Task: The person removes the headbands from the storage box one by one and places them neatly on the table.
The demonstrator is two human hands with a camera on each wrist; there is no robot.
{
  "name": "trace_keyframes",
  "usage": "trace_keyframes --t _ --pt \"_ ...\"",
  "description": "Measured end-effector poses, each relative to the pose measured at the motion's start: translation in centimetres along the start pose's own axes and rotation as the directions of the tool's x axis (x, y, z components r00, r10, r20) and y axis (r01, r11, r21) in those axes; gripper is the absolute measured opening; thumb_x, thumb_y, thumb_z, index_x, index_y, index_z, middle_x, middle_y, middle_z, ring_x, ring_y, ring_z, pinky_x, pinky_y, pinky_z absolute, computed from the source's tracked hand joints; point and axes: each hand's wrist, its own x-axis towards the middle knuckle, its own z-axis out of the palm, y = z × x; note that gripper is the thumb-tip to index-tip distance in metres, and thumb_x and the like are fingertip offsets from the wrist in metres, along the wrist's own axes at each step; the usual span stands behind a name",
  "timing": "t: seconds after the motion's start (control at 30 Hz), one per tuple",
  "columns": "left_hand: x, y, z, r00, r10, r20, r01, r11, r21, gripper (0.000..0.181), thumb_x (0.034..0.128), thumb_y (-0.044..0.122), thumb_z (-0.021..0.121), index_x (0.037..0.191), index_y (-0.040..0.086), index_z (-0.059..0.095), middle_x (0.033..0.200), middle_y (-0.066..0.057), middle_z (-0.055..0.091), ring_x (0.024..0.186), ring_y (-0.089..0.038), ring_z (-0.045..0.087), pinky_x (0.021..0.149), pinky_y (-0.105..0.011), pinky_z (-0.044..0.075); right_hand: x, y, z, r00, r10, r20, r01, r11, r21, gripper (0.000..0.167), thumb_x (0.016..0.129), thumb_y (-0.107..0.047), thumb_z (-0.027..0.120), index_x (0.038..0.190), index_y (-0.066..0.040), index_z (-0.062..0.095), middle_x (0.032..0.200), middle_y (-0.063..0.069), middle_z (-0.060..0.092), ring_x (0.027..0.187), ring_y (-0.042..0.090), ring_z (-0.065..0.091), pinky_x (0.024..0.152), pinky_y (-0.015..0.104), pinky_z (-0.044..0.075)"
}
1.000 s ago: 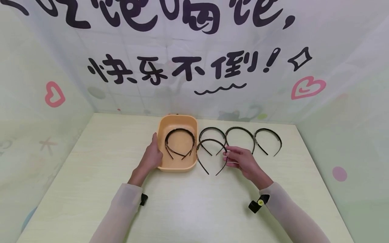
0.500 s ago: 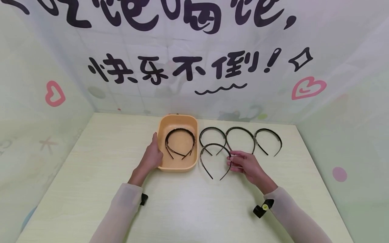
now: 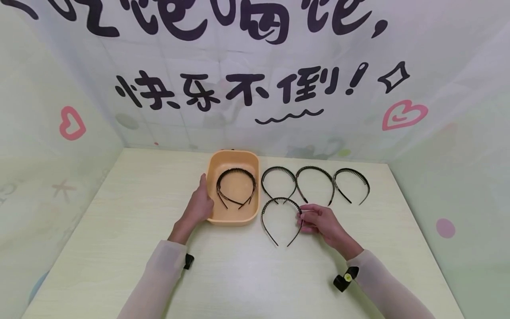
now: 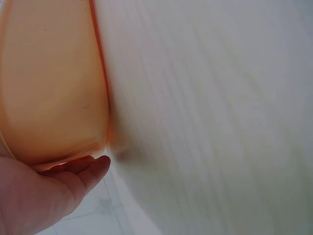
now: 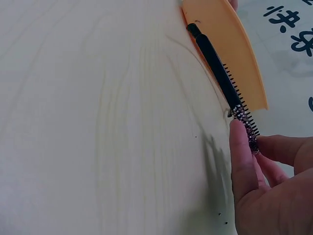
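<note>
Toothed headband (image 5: 217,66) pinched by right hand (image 3: 320,223), near side of three headbands (image 3: 314,168) on worktop (image 3: 247,274); orange tray (image 3: 235,223) gripped by left hand (image 3: 198,204); step judged: laying-out; level lowering, then release, likely called for

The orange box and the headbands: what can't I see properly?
Head view: how many headbands lie in the orange box, because they overlap.
Left wrist view: the rest of the box, cut off by the picture's edge.
Right wrist view: part of the held headband, covered by the right hand.
</note>
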Motion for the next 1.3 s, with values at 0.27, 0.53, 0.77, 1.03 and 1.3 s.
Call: trace_keyframes --t 0.27,0.53,0.77,1.03,1.3 --pt "0.09 -0.17 -0.01 1.0 -0.01 0.003 0.01 1.0 -0.002 0.079 0.0907 -0.008 0.035 0.156 -0.002 -0.01 0.129 -0.04 0.052 0.068 -0.026 0.057 0.06 -0.034 0.046 -0.1 0.31 0.11 1.0 0.003 0.007 -0.003 1.0 -0.018 0.043 0.094 -0.001 0.061 0.134 0.01 0.049 0.103 0.012 0.074 0.086 0.018 0.072 0.074 0.033 0.059" --pt "0.07 0.01 -0.11 1.0 -0.004 0.004 0.004 1.0 0.01 0.078 0.0911 -0.008 0.034 0.156 -0.003 -0.009 0.141 -0.04 0.043 0.084 -0.031 0.06 0.069 -0.037 0.048 -0.56 0.15 0.46 1.0 0.022 0.018 -0.021 1.0 -0.016 0.043 0.094 0.0 0.061 0.135 0.008 0.049 0.103 0.012 0.074 0.087 0.019 0.073 0.075 0.036 0.059" --pt "0.09 -0.04 -0.09 1.0 -0.003 -0.003 0.003 1.0 0.008 0.078 0.0914 -0.008 0.035 0.156 -0.003 -0.009 0.14 -0.04 0.045 0.079 -0.03 0.059 0.068 -0.037 0.047 -0.73 0.54 0.54 0.998 0.025 0.049 -0.025 1.0 -0.004 0.04 0.094 0.002 0.059 0.133 0.008 0.05 0.1 0.01 0.075 0.086 0.017 0.073 0.075 0.035 0.059" --pt "0.07 -0.09 -0.05 1.0 -0.007 0.003 0.007 1.0 0.002 0.078 0.0912 -0.008 0.034 0.156 -0.003 -0.009 0.144 -0.04 0.04 0.084 -0.03 0.06 0.069 -0.036 0.048 -0.7 0.83 0.36 0.999 0.019 0.042 -0.019 1.0 0.003 0.04 0.094 0.005 0.059 0.132 0.012 0.049 0.095 0.009 0.073 0.086 0.016 0.072 0.075 0.036 0.059" --pt "0.05 -0.19 -0.02 1.0 -0.005 0.004 0.005 1.0 0.001 0.079 0.0908 -0.008 0.034 0.156 -0.003 -0.01 0.144 -0.04 0.039 0.082 -0.03 0.06 0.07 -0.037 0.048 -0.93 0.31 0.8 1.0 -0.012 -0.005 0.012 0.992 -0.124 0.033 0.092 0.007 0.06 0.123 0.018 0.054 0.09 0.009 0.071 0.079 0.015 0.071 0.074 0.03 0.059"
